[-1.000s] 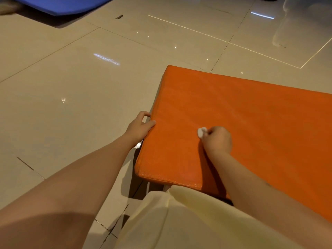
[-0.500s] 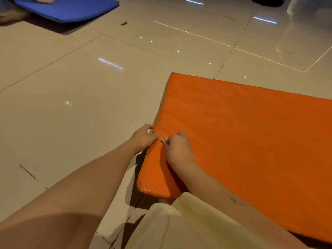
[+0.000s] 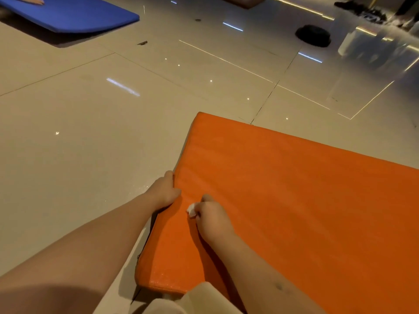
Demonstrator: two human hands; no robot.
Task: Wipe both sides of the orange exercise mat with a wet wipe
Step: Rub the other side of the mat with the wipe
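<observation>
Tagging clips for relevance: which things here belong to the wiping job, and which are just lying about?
Job: orange mat, wet wipe, right hand pinching the wipe, left hand holding the mat's edge.
Lying about: blue mat, black round object, dark scrap.

The orange mat (image 3: 294, 200) is thick and padded, with rounded corners and a faintly textured cover, and lies on the pale tiled floor (image 3: 90, 155). The wet wipe (image 3: 191, 210), a small white wad, touches the mat's top near its left edge, pinched in the right hand (image 3: 213, 219).
</observation>
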